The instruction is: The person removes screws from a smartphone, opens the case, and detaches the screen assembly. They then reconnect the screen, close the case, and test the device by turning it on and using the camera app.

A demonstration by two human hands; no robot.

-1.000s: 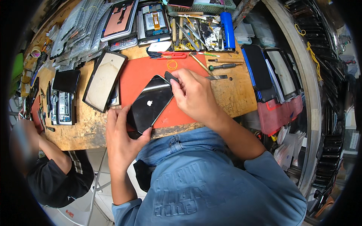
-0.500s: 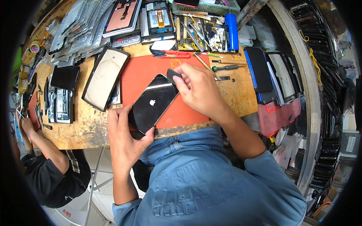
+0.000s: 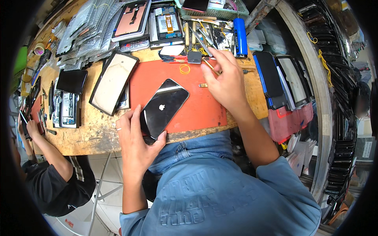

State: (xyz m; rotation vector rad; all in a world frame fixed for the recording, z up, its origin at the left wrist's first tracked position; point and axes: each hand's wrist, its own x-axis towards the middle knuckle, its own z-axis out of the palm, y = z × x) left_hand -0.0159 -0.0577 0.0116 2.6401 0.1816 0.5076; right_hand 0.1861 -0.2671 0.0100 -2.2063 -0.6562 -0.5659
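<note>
A black smartphone (image 3: 167,103) with a white logo lies tilted on the orange mat (image 3: 201,114). My left hand (image 3: 138,135) grips its lower left end between thumb and fingers. Above the mat's right side, my right hand (image 3: 227,80) reaches forward with thumb and index finger apart. The hand is over a thin brass-coloured tool (image 3: 210,66). A small metal tip (image 3: 202,85) pokes out beside the palm; whether the hidden fingers touch it I cannot tell. The small dark flat pad (image 3: 194,57) rests at the mat's far edge, near red-handled snips (image 3: 179,59).
A shallow box lid (image 3: 115,83) and opened phones (image 3: 67,108) stand left. Behind are bubble-wrapped parcels (image 3: 84,31), hand tools (image 3: 201,35) and a blue cylinder (image 3: 239,37). Phone cases (image 3: 271,74) stand upright right. A co-worker's arm (image 3: 49,147) is at far left.
My right hand has put the dark pad down at the mat's far edge and moved right and away from the phone. My left hand still grips the phone.
</note>
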